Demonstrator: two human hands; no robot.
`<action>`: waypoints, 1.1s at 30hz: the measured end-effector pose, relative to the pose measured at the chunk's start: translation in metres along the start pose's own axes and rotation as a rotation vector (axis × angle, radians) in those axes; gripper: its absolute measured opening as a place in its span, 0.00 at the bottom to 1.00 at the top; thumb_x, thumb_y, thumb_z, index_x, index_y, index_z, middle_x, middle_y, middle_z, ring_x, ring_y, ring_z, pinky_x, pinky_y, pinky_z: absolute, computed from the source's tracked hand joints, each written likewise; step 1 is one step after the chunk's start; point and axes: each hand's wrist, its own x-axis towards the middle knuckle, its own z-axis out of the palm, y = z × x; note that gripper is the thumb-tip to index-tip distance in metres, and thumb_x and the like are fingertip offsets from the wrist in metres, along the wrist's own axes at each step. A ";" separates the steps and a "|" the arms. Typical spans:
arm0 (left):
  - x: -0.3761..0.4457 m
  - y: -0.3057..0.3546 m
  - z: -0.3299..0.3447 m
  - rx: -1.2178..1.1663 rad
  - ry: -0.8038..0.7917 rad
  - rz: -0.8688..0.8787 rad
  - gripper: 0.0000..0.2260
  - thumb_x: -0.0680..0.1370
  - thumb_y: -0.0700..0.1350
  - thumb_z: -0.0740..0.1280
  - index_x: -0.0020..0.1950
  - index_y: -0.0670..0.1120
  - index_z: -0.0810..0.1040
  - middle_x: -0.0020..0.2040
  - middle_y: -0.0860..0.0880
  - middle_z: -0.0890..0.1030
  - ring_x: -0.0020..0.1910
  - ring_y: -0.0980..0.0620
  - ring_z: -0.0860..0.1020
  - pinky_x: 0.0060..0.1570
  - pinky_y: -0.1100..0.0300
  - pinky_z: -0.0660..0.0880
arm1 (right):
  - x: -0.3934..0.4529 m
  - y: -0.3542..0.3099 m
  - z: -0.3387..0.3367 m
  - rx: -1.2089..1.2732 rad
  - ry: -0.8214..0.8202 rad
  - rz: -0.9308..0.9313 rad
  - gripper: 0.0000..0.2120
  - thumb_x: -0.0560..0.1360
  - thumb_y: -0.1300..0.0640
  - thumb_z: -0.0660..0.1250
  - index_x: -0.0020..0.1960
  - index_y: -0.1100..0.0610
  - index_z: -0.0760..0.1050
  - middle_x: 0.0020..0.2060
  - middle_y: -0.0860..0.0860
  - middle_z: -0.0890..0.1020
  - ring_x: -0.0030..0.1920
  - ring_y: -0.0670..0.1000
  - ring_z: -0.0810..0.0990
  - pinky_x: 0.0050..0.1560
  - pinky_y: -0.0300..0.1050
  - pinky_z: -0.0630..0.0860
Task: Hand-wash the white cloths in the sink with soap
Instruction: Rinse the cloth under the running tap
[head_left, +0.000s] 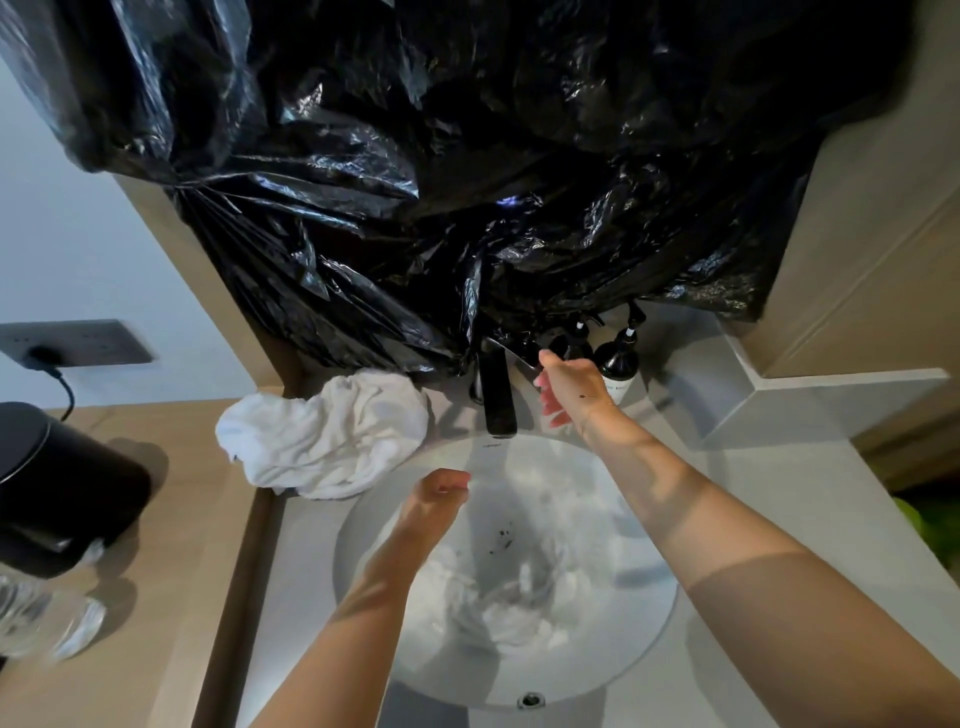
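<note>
Two hands over the sink (644, 639). Left hand (439, 491): fingers curled, grip on nothing, held under the black faucet (497, 395). Right hand (569, 387): fingers relaxed, no grip, raised beside the faucet near two dark pump bottles (618, 358). White cloths: one bundle (327, 434) on the counter (789, 499) left of the faucet, more wet cloth (511, 597) in the basin, count unclear. Black plastic sheet (467, 171) behind.

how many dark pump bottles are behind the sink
2. One dark pump bottle stands right of the black faucet, white label showing. The other is just left of it, partly behind the right hand. The black plastic sheet may hide more.
</note>
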 end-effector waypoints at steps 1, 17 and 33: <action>0.000 0.000 0.000 0.000 0.000 0.002 0.09 0.76 0.41 0.66 0.53 0.53 0.80 0.46 0.51 0.81 0.44 0.52 0.77 0.50 0.58 0.74 | 0.001 0.000 0.000 0.014 -0.019 -0.008 0.18 0.81 0.52 0.58 0.37 0.60 0.74 0.28 0.53 0.76 0.27 0.50 0.75 0.30 0.43 0.74; 0.033 -0.056 -0.006 0.035 0.100 0.035 0.06 0.71 0.39 0.69 0.45 0.47 0.80 0.50 0.45 0.82 0.51 0.43 0.80 0.54 0.54 0.74 | 0.008 0.101 0.048 0.243 -0.203 0.236 0.08 0.78 0.62 0.63 0.42 0.62 0.77 0.28 0.55 0.78 0.26 0.51 0.76 0.29 0.41 0.76; 0.042 -0.080 0.003 0.910 -0.319 0.163 0.07 0.79 0.54 0.62 0.47 0.52 0.71 0.55 0.49 0.75 0.60 0.48 0.70 0.56 0.54 0.62 | 0.034 0.122 0.089 -0.086 -0.450 0.134 0.12 0.83 0.52 0.57 0.45 0.57 0.73 0.30 0.52 0.70 0.21 0.44 0.64 0.20 0.34 0.59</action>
